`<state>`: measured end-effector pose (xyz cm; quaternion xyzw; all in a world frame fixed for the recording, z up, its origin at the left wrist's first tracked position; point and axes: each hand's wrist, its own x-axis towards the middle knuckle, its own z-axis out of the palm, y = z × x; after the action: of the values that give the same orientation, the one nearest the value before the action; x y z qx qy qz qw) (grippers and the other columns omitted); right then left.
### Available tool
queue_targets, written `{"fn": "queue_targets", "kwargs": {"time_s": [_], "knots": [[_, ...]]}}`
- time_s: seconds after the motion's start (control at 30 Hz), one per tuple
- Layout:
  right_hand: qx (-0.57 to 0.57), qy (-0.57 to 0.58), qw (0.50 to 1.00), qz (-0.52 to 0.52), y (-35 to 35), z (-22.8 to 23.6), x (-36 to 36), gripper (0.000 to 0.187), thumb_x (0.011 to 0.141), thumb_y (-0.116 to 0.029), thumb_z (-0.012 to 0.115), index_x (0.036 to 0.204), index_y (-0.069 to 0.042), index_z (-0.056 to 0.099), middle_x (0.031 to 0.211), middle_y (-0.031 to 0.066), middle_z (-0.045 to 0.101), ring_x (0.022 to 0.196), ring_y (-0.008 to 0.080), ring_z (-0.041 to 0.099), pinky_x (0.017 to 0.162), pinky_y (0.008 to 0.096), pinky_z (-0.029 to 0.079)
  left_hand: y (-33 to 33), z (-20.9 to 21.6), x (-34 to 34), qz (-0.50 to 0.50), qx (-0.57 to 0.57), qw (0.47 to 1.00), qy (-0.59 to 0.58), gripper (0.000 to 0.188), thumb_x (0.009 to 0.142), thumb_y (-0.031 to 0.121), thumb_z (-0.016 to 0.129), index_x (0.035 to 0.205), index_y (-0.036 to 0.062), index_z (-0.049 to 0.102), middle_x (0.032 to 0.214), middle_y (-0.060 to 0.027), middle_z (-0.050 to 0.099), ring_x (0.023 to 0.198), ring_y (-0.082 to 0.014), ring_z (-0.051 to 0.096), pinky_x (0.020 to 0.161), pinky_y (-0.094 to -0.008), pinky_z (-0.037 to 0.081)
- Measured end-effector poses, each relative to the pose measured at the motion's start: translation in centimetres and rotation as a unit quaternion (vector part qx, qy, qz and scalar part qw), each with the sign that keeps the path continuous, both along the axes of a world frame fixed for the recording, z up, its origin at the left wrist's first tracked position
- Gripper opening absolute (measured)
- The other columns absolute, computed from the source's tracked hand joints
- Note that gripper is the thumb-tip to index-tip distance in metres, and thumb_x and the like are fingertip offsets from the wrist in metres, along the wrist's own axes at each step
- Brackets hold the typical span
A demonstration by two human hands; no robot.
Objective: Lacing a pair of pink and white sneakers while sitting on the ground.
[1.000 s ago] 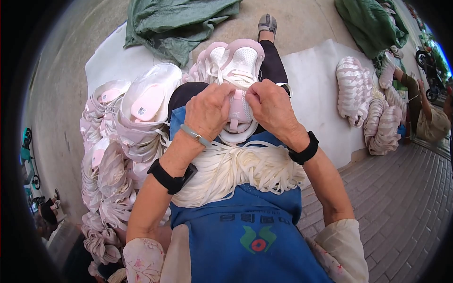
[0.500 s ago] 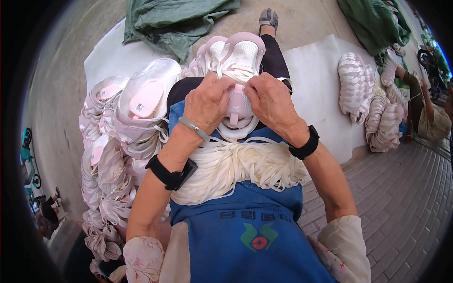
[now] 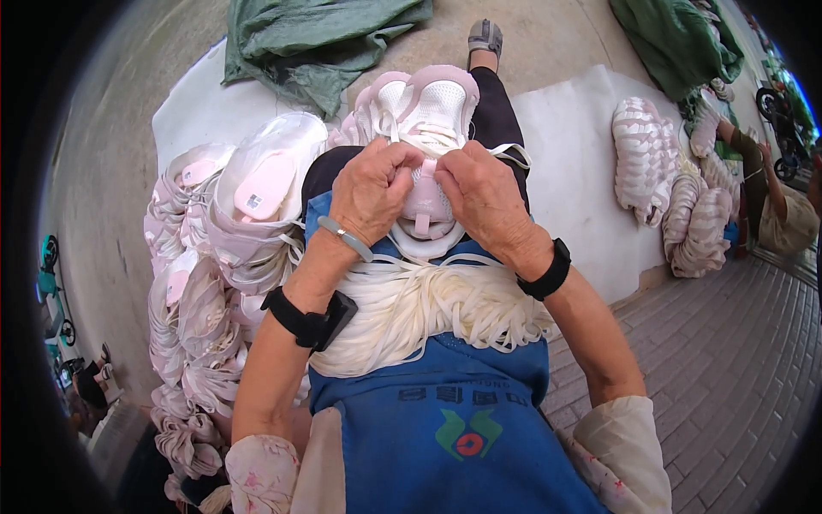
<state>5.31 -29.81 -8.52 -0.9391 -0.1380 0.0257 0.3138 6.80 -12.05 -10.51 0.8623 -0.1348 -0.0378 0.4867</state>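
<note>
A pink and white shoe upper [image 3: 437,103] lies across my lap, its toe pointing away from me. A white shoelace [image 3: 432,139] crosses its front above the pink tongue [image 3: 426,201]. My left hand [image 3: 374,184] is closed on the upper's left lacing edge, beside the tongue. On the opposite edge my right hand [image 3: 484,193] pinches too, its knuckles turned up. The fingertips are hidden, so whether they also grip the lace cannot be seen. A loose lace loop sticks out past my right hand. Nearer my body, a thick bundle of cream laces [image 3: 445,304] rests on the blue apron [image 3: 428,403].
Stacked shoe uppers [image 3: 201,300] pile up on my left, some with pink insoles showing. More bundled uppers [image 3: 642,163] lie on a white sheet [image 3: 565,154] to the right. Green cloth [image 3: 325,43] lies ahead. Another person [image 3: 783,214] sits at the far right.
Both hands stay at the same edges of the shoe upper, shifted very slightly left in the picture. The lace still crosses above the tongue; the view itself has moved a little.
</note>
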Motion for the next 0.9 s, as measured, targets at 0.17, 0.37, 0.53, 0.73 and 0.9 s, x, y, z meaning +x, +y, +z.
{"fn": "queue_targets", "kwargs": {"time_s": [0.17,0.37,0.53,0.73,0.9], "knots": [[0.066,-0.047,0.997,-0.001,-0.4,-0.4,0.3,0.009,0.083,-0.008,0.06,0.082,0.0,0.059,0.083,0.0196,0.056,0.073,0.0378,0.06,0.064,0.0442,0.05,0.0,0.2,0.3,-0.005,0.015,1.0,0.007,0.017,0.078,0.001,0.06,0.094,0.0043,0.066,0.073,-0.0034,0.053,0.06,-0.0121,0.044,0.058,-0.0256,0.04],[-0.058,-0.023,0.998,-0.012,0.8,1.2,-0.8,0.008,0.079,-0.004,0.059,0.085,-0.001,0.055,0.086,0.0192,0.055,0.07,0.0367,0.063,0.06,0.0445,0.051,-0.1,0.1,0.1,-0.016,0.047,0.997,-0.054,0.014,0.078,0.003,0.064,0.092,0.0047,0.066,0.073,-0.0071,0.054,0.061,-0.0195,0.05,0.058,-0.0294,0.043],[-0.093,-0.003,0.995,-0.045,1.2,1.2,-0.9,0.008,0.088,-0.011,0.059,0.089,-0.004,0.059,0.086,0.0152,0.054,0.072,0.0351,0.06,0.063,0.0437,0.049,-0.1,0.5,-0.2,-0.014,0.095,0.989,-0.115,0.013,0.079,0.005,0.066,0.092,0.0043,0.066,0.078,-0.0114,0.054,0.071,-0.029,0.057,0.062,-0.0352,0.046],[0.037,-0.059,0.997,-0.034,0.5,-0.3,-0.3,0.008,0.079,-0.004,0.059,0.086,-0.002,0.055,0.088,0.0175,0.053,0.066,0.0364,0.062,0.057,0.0445,0.05,-0.2,0.8,0.0,-0.025,0.097,0.99,-0.102,0.013,0.079,0.005,0.066,0.092,0.0049,0.067,0.08,-0.012,0.054,0.072,-0.0281,0.057,0.063,-0.035,0.047],[-0.037,-0.029,0.998,-0.035,0.9,0.2,-0.6,0.01,0.079,-0.002,0.059,0.087,0.0,0.054,0.089,0.0187,0.053,0.066,0.0376,0.061,0.06,0.0445,0.051,0.0,0.8,0.1,-0.016,0.075,0.994,-0.076,0.013,0.078,0.006,0.067,0.091,0.005,0.068,0.078,-0.0108,0.053,0.07,-0.0256,0.055,0.062,-0.033,0.045]]}}
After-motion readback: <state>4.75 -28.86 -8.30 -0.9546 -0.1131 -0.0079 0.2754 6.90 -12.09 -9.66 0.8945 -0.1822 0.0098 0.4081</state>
